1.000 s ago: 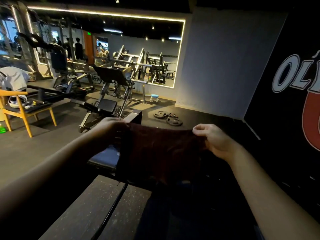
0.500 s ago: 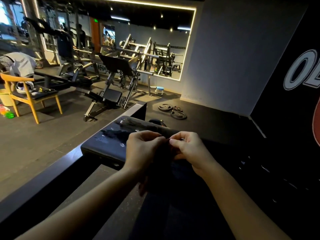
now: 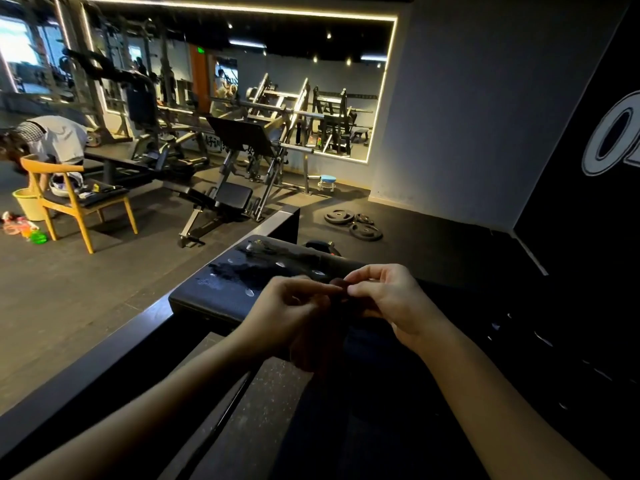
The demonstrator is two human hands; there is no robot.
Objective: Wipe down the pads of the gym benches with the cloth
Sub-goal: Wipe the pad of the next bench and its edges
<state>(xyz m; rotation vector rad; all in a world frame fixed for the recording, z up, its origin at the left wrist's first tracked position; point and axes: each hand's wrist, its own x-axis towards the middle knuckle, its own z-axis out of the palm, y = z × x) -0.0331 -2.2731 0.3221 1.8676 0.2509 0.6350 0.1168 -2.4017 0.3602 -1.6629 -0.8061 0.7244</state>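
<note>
A: Where is the cloth held?

B: The cloth [image 3: 339, 287] is pinched between the left hand [image 3: 294, 313] and the right hand [image 3: 388, 299], which are held close together at the middle of the view. The fingers [image 3: 322, 289] of both hands are curled, thumb against forefinger, on its top edge. The rest is left hanging and is largely lost in shadow; only a dark brownish tone can be made out.

A: And where is the pad found from those fingers?

B: The pad [image 3: 228, 289] is found just beyond them, toward 11 o'clock. Its exposed end is seen at 10 o'clock from the left hand, and part of it is covered by both hands. Whether it is touched by the cloth cannot be told.

A: How is its long axis laid?

B: It is judged to run from 10 o'clock toward 4 o'clock. The 4 o'clock end is swallowed by darkness, so this is offered with caution.

A: Which hand is nearer?

B: The left hand is judged nearer to the exposed end, so a first stroke is probably best led from that side, with the cloth lowered and flattened.

A: How is the pad seen to look?

B: A dark, smooth cushion with rounded edges is shown. Pale glints and a dull smear are scattered over it, so it is judged not yet wiped.
</note>
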